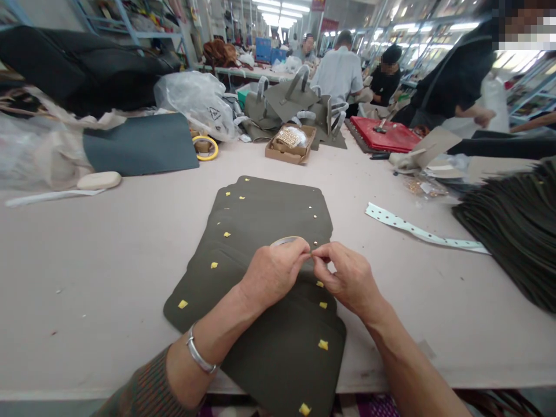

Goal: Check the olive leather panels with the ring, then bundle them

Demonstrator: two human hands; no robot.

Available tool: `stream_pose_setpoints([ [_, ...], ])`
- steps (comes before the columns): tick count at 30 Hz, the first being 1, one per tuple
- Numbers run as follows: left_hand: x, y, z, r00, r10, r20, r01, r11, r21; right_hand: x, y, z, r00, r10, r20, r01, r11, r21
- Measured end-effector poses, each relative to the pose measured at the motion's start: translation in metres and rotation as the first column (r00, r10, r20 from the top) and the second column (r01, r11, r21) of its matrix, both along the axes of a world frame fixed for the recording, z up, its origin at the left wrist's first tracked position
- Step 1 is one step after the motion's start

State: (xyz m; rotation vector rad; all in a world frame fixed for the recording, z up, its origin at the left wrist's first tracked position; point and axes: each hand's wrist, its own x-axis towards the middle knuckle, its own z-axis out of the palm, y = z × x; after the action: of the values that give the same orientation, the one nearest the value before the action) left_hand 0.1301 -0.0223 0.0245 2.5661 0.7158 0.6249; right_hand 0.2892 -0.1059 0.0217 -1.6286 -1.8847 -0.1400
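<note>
Overlapping dark olive panels (278, 333) with rounded corners lie fanned out in front of me. Small yellow tape pieces (323, 344) stick to them along both sides, and tiny metal studs (315, 216) show near the right edge. Above the panels, my left hand (278, 266) is closed round a roll of tape (284, 240); only its pale curved rim shows past the fingers. My right hand (347, 275) is closed in a pinch, its fingertips meeting the left ones. What sits between those right fingertips is too small to make out.
A dotted pale strip (421, 232) and a dark stack of pieces (516, 231) lie at right. Farther back are a cardboard box (289, 153), a yellow tape roll (205, 148), olive bags (293, 104) and a red tray (382, 136). Several people work beyond.
</note>
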Motion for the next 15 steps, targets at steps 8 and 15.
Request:
stream_pose_setpoints([
  [8,0.003,0.002,-0.007,0.999,-0.018,0.037,0.01,0.979,0.205,-0.013,0.002,0.002,0.834,-0.279,-0.476,0.155,0.947,-0.283],
  [15,-0.003,-0.007,-0.01,0.99,-0.052,0.131,0.02,0.973,0.232,0.006,0.018,-0.018,0.638,-0.47,-0.61,0.241,0.874,-0.422],
])
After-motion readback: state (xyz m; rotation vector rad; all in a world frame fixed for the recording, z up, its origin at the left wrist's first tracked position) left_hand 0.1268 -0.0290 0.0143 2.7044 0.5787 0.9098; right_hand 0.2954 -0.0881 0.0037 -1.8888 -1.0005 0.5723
